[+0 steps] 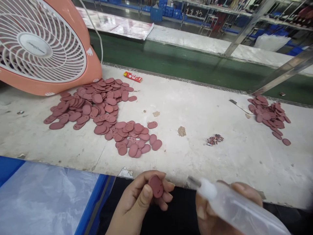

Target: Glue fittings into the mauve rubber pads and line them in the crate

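Between the thumb and fingers of my left hand (144, 195) is a maroon oval piece (156, 186) with small dark holes or marks on its face. My right hand (210, 212) grips a translucent squeeze bottle (246, 209) whose white collar and dark, blurred tip point left toward the oval piece. Tip and piece are apart. Both hands are at the table's near edge. Just beyond my left hand lies a spread of similar maroon ovals (133, 149), joined to a larger heap (97, 101).
An orange fan (94, 70) stands at the back left. A red and yellow packet (132, 77) lies beside the heap. Another pile of ovals (269, 114) is at the right, and a small dark cluster (215, 140) nearer the middle. A blue bin (91, 202) with plastic lining is at lower left.
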Demonstrator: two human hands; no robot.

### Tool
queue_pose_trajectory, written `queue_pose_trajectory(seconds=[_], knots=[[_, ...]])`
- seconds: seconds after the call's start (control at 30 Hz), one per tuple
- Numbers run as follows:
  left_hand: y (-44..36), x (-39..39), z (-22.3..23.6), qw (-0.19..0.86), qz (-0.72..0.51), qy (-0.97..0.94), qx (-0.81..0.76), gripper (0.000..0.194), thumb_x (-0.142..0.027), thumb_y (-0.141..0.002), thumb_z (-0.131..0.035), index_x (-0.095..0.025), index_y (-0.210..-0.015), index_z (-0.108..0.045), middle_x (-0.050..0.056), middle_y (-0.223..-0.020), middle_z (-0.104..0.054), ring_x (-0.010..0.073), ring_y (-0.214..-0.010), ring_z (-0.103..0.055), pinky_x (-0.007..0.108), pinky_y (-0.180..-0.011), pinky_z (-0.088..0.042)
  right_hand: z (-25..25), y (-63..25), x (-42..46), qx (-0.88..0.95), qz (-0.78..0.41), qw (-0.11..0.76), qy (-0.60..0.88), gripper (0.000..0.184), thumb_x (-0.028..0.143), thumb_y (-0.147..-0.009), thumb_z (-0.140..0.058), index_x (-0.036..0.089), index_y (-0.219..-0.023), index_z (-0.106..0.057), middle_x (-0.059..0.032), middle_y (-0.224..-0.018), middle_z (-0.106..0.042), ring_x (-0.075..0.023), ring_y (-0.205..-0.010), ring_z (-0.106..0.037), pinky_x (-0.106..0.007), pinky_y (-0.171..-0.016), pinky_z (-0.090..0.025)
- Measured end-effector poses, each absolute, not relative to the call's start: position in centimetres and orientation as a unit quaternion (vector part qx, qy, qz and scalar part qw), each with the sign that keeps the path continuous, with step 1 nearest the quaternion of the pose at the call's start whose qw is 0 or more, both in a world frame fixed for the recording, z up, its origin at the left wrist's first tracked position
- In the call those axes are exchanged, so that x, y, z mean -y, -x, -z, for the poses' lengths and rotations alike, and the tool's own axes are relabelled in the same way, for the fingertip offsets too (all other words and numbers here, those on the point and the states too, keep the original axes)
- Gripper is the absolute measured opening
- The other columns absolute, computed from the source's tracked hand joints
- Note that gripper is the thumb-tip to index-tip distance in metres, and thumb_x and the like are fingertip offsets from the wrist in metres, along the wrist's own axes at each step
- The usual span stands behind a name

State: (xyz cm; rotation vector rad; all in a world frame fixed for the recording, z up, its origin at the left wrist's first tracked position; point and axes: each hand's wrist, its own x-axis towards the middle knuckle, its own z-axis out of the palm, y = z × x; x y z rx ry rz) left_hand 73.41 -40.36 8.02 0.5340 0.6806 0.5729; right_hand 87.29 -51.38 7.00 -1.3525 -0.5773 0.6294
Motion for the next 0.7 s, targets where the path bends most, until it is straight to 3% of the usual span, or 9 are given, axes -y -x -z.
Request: queue_pose_trajectory(seconds=[0.13, 0.23, 0.3, 0.4, 0.57, 0.63, 0.7], knots=[[-73.5, 40.4, -7.9, 0.863, -0.298, -0.247, -0.325, 0.022, -0.034, -0.086, -0.064, -0.021, -0.099, -0.076, 0.007, -0.089, -0.079, 0.0145, -0.073, -0.072, 0.019, -0.062, -0.058, -8.2, -88.3, 47.6, 0.208, -0.297, 0.805, 0.47, 0.037, 0.054, -0.089, -0.051, 0.033, -0.118, -0.059, 0.0005, -0.086, -0.07, -0.0182, -0.078, -0.067, -0.034, -0.073, -0.056], [-73.6, 40.4, -7.9, 0.856, -0.302, -0.247, -0.339, 0.022, -0.035, -0.086, -0.065, -0.021, -0.098, -0.076, 0.008, -0.09, -0.08, 0.0154, -0.074, -0.072, 0.02, -0.061, -0.058, -8.3, -89.2, 45.7, 0.214, -0.325, 0.74, 0.549, 0.041, 0.035, -0.088, -0.058, 0.035, -0.129, -0.05, 0.0014, -0.117, -0.067, -0.0163, -0.101, -0.066, -0.034, -0.094, -0.051], [-73.6, 40.4, -7.9, 0.852, -0.297, -0.248, -0.352, 0.023, -0.037, -0.084, -0.067, -0.021, -0.097, -0.077, 0.008, -0.09, -0.08, 0.0166, -0.075, -0.073, 0.021, -0.062, -0.058, -7.6, -89.7, 45.0, 0.26, -0.309, 0.645, 0.648, 0.045, 0.032, -0.089, -0.06, 0.035, -0.132, -0.045, -0.001, -0.13, -0.06, -0.0183, -0.112, -0.063, -0.037, -0.098, -0.05], [-73.5, 40.4, -8.0, 0.846, -0.289, -0.257, -0.368, 0.026, -0.042, -0.081, -0.069, -0.022, -0.096, -0.076, 0.008, -0.091, -0.08, 0.0183, -0.078, -0.073, 0.022, -0.064, -0.058, -6.7, -90.3, 44.6, 0.315, -0.287, 0.551, 0.717, 0.036, 0.033, -0.086, -0.064, 0.029, -0.118, -0.048, -0.0051, -0.125, -0.063, -0.0238, -0.116, -0.059, -0.045, -0.097, -0.049], [-73.6, 40.6, -8.1, 0.824, -0.293, -0.283, -0.393, 0.029, -0.046, -0.081, -0.069, -0.021, -0.096, -0.075, 0.008, -0.092, -0.08, 0.0199, -0.081, -0.073, 0.023, -0.066, -0.058, -6.6, -91.1, 44.6, 0.362, -0.195, 0.474, 0.779, 0.031, 0.026, -0.082, -0.068, 0.028, -0.104, -0.045, -0.003, -0.121, -0.064, -0.0274, -0.128, -0.048, -0.062, -0.111, -0.025], [-73.6, 40.7, -8.2, 0.816, -0.294, -0.292, -0.402, 0.029, -0.046, -0.082, -0.068, -0.022, -0.097, -0.074, 0.008, -0.093, -0.08, 0.0203, -0.082, -0.073, 0.024, -0.067, -0.058, -6.9, -91.4, 44.8, 0.373, -0.176, 0.451, 0.791, 0.031, 0.027, -0.081, -0.069, 0.027, -0.104, -0.048, -0.0042, -0.122, -0.064, -0.0297, -0.127, -0.049, -0.064, -0.109, -0.026], [-73.7, 40.8, -8.3, 0.812, -0.291, -0.297, -0.409, 0.029, -0.046, -0.083, -0.067, -0.022, -0.098, -0.074, 0.008, -0.093, -0.08, 0.0207, -0.083, -0.073, 0.024, -0.068, -0.058, -7.2, -91.2, 45.3, 0.369, -0.157, 0.45, 0.798, 0.047, 0.031, -0.081, -0.071, 0.028, -0.119, -0.045, -0.0078, -0.132, -0.056, -0.031, -0.131, -0.045, -0.063, -0.108, -0.031]])
